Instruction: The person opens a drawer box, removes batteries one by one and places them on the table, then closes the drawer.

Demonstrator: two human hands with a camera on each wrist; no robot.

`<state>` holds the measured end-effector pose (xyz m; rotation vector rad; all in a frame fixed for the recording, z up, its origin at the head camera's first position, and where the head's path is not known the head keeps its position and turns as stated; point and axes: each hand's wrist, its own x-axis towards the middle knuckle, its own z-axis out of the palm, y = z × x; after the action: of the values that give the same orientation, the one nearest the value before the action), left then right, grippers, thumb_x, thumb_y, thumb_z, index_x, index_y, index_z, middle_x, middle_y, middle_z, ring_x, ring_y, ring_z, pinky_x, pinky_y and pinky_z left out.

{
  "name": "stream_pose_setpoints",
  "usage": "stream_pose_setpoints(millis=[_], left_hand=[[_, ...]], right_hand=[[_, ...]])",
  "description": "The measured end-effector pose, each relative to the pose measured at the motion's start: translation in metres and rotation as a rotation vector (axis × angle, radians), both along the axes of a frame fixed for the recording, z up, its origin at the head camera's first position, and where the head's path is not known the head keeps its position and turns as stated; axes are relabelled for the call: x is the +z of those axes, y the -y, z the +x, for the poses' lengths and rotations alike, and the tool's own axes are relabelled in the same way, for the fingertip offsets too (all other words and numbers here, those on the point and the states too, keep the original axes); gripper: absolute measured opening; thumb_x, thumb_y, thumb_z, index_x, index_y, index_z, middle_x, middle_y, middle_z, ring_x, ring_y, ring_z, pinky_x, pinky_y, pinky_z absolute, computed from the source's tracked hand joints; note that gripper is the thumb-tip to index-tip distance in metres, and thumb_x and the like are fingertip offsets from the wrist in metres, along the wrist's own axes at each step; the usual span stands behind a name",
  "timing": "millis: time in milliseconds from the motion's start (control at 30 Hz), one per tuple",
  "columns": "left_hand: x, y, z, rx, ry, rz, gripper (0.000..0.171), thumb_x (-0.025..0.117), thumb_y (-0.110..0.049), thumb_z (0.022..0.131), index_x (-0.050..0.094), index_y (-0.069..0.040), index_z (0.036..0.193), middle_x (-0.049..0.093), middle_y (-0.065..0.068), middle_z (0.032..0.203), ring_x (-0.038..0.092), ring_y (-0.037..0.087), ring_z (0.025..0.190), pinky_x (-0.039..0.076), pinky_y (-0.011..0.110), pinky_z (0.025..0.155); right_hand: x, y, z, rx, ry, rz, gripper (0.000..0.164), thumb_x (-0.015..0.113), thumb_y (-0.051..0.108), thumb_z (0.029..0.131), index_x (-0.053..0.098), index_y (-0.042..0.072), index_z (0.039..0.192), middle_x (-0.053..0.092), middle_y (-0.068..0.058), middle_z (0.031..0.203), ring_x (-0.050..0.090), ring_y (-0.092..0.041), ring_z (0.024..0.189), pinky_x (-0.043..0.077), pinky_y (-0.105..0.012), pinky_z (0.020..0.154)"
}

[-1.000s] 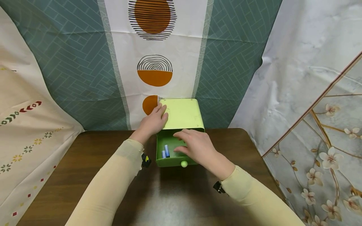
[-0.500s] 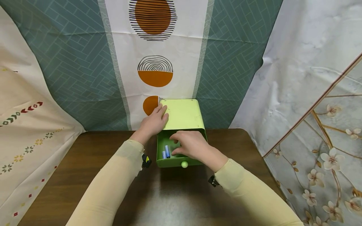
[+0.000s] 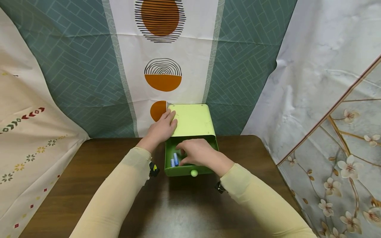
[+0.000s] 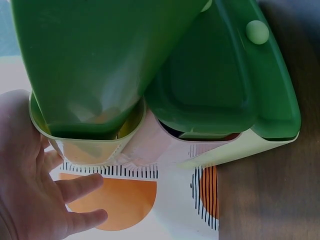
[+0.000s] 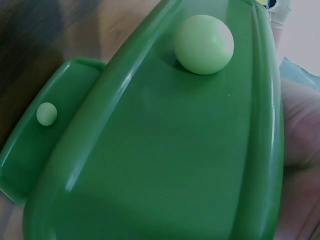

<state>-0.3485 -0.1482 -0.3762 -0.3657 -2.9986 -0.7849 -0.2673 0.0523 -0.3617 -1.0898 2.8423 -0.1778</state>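
Observation:
A small cabinet with a pale yellow-green top (image 3: 193, 120) stands at the back of the table, its green top drawer (image 3: 181, 171) pulled out. My left hand (image 3: 162, 129) rests on the left edge of that top, fingers pointing away. Inside the drawer's left part lie two small blue cylinders like batteries, a longer one (image 3: 176, 159) and a shorter one (image 3: 172, 163). Over the drawer is my right hand (image 3: 196, 151), thumb and fingers curved with a gap between them, just right of the cylinders. The right wrist view shows the drawer front with its round knob (image 5: 204, 44).
Below the pulled-out drawer, the left wrist view shows further green drawers (image 4: 210, 70), one with a pale knob (image 4: 257, 32). The dark wooden table (image 3: 104, 155) extends to both sides and in front. Patterned cloths (image 3: 247, 59) hang behind and beside it.
My right hand has moved left and slightly down over the drawer, close to the blue batteries. The left hand, the drawer and the batteries have stayed in place.

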Motion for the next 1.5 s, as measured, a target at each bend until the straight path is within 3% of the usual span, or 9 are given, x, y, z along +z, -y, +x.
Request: stream_pose_setpoints(millis=[467,867,1500], left_hand=[[0.0,0.001,0.0,-0.001,0.005,0.004,0.065,0.027,-0.047,0.12,0.021,-0.021,0.179,0.01,0.005,0.186,0.022,0.035,0.167,0.035,0.068,0.122],[-0.001,0.0,-0.001,0.002,0.003,-0.002,0.066,0.027,-0.049,0.12,0.021,-0.021,0.179,0.009,0.005,0.186,0.021,0.033,0.168,0.034,0.067,0.123],[-0.001,0.001,-0.002,0.006,-0.004,-0.009,0.066,0.026,-0.048,0.119,0.021,-0.021,0.179,0.01,0.005,0.186,0.02,0.031,0.168,0.033,0.068,0.123]], right_hand=[[-0.002,0.01,-0.004,0.013,0.069,0.064,0.042,0.092,0.037,0.094,0.076,0.02,0.129,0.068,0.011,0.092,0.063,-0.009,0.082,0.056,-0.034,0.078],[-0.004,0.014,-0.006,0.02,0.049,0.088,0.038,0.093,0.038,0.093,0.076,0.021,0.122,0.065,0.012,0.087,0.062,-0.007,0.079,0.055,-0.033,0.075],[-0.007,0.016,-0.007,0.008,0.045,0.071,0.039,0.092,0.039,0.094,0.078,0.02,0.125,0.065,0.012,0.087,0.062,-0.008,0.079,0.055,-0.034,0.075]])
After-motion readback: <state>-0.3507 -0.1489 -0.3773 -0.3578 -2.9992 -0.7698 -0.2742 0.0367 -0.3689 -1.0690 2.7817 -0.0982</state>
